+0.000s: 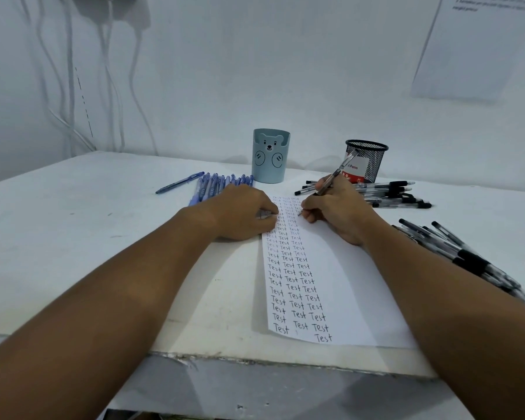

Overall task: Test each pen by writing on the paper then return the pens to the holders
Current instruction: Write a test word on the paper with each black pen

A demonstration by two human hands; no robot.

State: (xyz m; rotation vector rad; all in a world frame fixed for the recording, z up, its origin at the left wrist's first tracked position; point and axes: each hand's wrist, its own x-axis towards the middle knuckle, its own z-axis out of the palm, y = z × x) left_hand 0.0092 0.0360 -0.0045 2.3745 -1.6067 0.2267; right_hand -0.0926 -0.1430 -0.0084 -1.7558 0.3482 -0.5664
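Note:
A white sheet of paper (pixel 343 286) lies on the table, covered in columns of the word "Test". My right hand (pixel 337 210) grips a clear black-ink pen (pixel 335 174), its tip touching the paper near the top of the third column. My left hand (pixel 240 213) rests on the paper's left edge, fingers curled and holding something small that I cannot make out. A light blue bear pen holder (pixel 270 156) stands at the back centre. A black mesh pen holder (pixel 367 162) stands right of it.
Several blue pens (pixel 212 183) lie in a row left of the bear holder. Black pens (pixel 388 192) lie behind my right hand, and another pile of black pens (pixel 464 256) lies at the right. The table's front edge (pixel 255 359) is chipped. Cables hang on the wall.

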